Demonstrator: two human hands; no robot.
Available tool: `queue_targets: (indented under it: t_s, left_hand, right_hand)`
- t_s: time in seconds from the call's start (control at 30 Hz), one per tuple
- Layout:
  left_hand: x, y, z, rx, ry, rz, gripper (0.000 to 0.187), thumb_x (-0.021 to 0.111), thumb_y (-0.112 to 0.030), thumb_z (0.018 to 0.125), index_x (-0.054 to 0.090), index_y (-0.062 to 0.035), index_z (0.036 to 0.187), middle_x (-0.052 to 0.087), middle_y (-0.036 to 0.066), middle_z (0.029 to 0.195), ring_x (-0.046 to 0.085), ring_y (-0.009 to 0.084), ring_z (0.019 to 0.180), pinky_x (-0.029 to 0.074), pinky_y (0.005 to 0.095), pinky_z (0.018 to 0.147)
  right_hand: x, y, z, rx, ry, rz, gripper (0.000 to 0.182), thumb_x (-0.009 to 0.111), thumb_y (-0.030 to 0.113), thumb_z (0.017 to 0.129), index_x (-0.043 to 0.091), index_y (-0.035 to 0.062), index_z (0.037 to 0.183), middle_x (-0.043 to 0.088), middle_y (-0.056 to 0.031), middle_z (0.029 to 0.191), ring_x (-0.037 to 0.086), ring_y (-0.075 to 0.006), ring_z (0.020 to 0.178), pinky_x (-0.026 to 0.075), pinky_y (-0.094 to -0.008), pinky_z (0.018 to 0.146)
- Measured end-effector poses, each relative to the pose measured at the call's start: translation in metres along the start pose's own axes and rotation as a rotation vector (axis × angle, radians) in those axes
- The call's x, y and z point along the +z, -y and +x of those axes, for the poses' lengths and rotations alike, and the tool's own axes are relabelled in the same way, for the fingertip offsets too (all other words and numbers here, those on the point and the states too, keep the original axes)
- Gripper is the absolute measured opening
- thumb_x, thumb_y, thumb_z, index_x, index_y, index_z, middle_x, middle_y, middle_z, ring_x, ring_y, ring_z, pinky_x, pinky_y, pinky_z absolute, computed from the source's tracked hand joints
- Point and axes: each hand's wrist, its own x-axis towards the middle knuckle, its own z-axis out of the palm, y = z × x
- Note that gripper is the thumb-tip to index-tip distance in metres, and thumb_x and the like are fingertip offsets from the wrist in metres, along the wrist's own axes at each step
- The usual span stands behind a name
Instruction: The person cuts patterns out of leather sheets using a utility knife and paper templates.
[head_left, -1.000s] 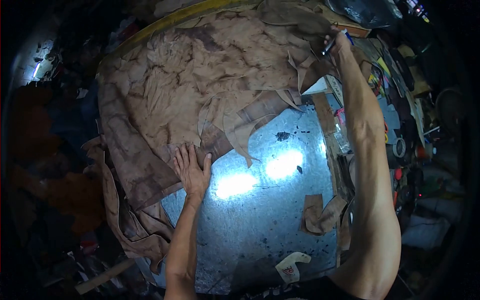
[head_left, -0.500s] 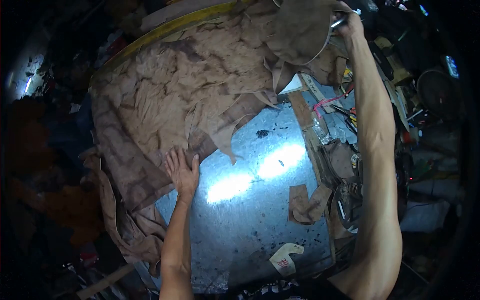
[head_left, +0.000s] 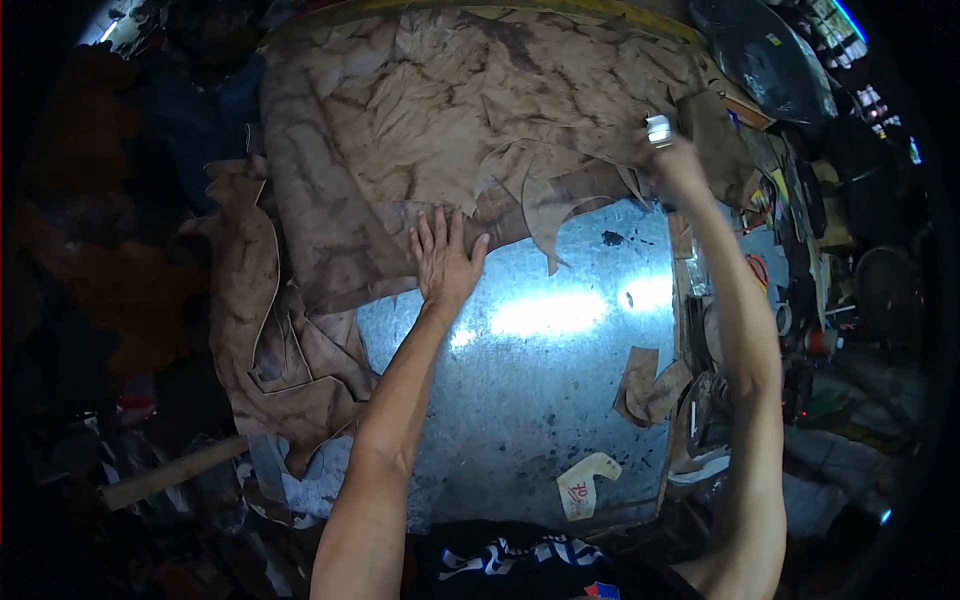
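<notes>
A large brown mottled leather hide (head_left: pixel 440 90) lies spread over the far half of a shiny metal-topped table (head_left: pixel 560 390). My left hand (head_left: pixel 443 258) presses flat, fingers apart, on the hide's cut near edge. At the hide's right edge, next to jagged cut strips (head_left: pixel 540 205), my right hand (head_left: pixel 672 162) is closed around a small tool with a bright metal tip (head_left: pixel 657 130). What kind of tool it is cannot be told.
Leather offcuts hang off the table's left side (head_left: pixel 260 330). Two small scraps (head_left: pixel 650 385) and a pale paper pattern piece (head_left: pixel 585 485) lie on the metal. Cluttered tools fill the right side (head_left: pixel 800 260). A dark bag (head_left: pixel 760 60) sits far right, a wooden stick (head_left: pixel 170 470) lower left.
My right hand, which had lifted a loose leather piece at the far right, has come down to the hide's right edge. The left hand stays pressed on the hide. The view has shifted.
</notes>
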Motion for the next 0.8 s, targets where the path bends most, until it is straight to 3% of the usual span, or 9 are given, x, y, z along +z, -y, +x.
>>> queue_targets:
  t_s: [0.03,0.07,0.1,0.17,0.3,0.37,0.6,0.73,0.8]
  left_hand:
    - [-0.002,0.000,0.000,0.008,0.008,-0.002,0.065,0.045,-0.050,0.093,0.042,-0.0045,0.140,0.031,0.020,0.149,0.017,0.0409,0.142,0.009,0.0526,0.116]
    - [-0.003,0.001,0.000,0.019,0.018,-0.005,0.064,0.045,-0.048,0.093,0.042,-0.0048,0.140,0.032,0.019,0.150,0.016,0.0410,0.142,0.009,0.0527,0.116]
    - [-0.003,0.002,-0.002,0.018,0.026,-0.016,0.064,0.045,-0.048,0.093,0.042,-0.0048,0.140,0.032,0.019,0.150,0.016,0.0410,0.142,0.009,0.0527,0.116]
    - [-0.002,0.003,-0.001,0.035,0.009,-0.023,0.061,0.045,-0.046,0.094,0.043,-0.0052,0.140,0.033,0.017,0.149,0.016,0.0415,0.142,0.009,0.0535,0.115]
    - [-0.002,0.002,-0.001,0.034,-0.007,-0.030,0.060,0.046,-0.045,0.094,0.043,-0.0050,0.139,0.034,0.018,0.149,0.016,0.0428,0.141,0.010,0.0544,0.115]
    - [-0.005,0.001,0.000,0.033,0.006,-0.035,0.061,0.045,-0.045,0.094,0.043,-0.0048,0.139,0.033,0.017,0.149,0.016,0.0420,0.142,0.009,0.0534,0.116]
    - [0.000,0.005,-0.001,0.034,-0.009,-0.043,0.062,0.045,-0.047,0.093,0.044,-0.0052,0.139,0.033,0.017,0.150,0.015,0.0417,0.142,0.007,0.0525,0.116]
    - [0.004,0.007,0.000,0.059,-0.029,-0.044,0.060,0.046,-0.046,0.092,0.045,-0.0084,0.139,0.035,0.014,0.150,0.017,0.0424,0.141,0.008,0.0538,0.115]
    - [0.000,0.008,-0.001,0.094,-0.019,-0.054,0.061,0.046,-0.048,0.092,0.047,-0.0077,0.138,0.035,0.012,0.150,0.019,0.0417,0.141,0.009,0.0555,0.115]
  right_hand:
    - [0.032,-0.031,0.018,-0.193,0.020,-0.645,0.032,0.065,0.021,0.079,0.067,0.0001,0.103,0.069,-0.0189,0.092,0.068,-0.0299,0.072,0.054,-0.0396,0.066]
    - [0.062,-0.013,-0.010,-0.428,0.082,-0.773,0.032,0.064,0.025,0.081,0.067,-0.0018,0.099,0.067,-0.0248,0.096,0.067,-0.0382,0.088,0.053,-0.0450,0.080]
    - [0.089,0.018,-0.030,-0.290,0.172,-0.980,0.031,0.059,0.024,0.084,0.068,0.0007,0.101,0.066,-0.0261,0.098,0.065,-0.0395,0.093,0.051,-0.0468,0.084]
    - [0.123,0.000,-0.012,-0.510,0.137,-0.900,0.028,0.052,0.020,0.085,0.068,0.0034,0.100,0.067,-0.0233,0.098,0.065,-0.0388,0.095,0.051,-0.0478,0.084]
    - [0.141,-0.012,0.047,-0.378,0.063,-1.011,0.026,0.052,0.018,0.085,0.069,0.0038,0.098,0.067,-0.0226,0.099,0.064,-0.0375,0.098,0.051,-0.0474,0.084]
    - [0.136,-0.020,0.066,-0.420,0.180,-1.236,0.041,0.050,0.014,0.083,0.058,0.0100,0.122,0.062,-0.0253,0.113,0.062,-0.0418,0.101,0.051,-0.0481,0.086]
    - [0.105,0.025,0.016,-0.323,0.140,-0.974,0.027,0.056,0.019,0.082,0.067,0.0012,0.099,0.068,-0.0214,0.087,0.067,-0.0330,0.082,0.052,-0.0449,0.072]
    - [0.071,0.100,-0.115,-0.104,0.228,-0.490,0.035,0.070,0.035,0.083,0.065,0.0004,0.081,0.051,-0.0043,0.050,0.049,-0.0129,0.044,0.039,-0.0317,0.044]
    - [0.054,0.143,-0.200,0.030,0.297,-0.329,0.033,0.069,0.033,0.084,0.067,-0.0001,0.081,0.061,-0.0078,0.059,0.054,-0.0136,0.047,0.042,-0.0317,0.043]
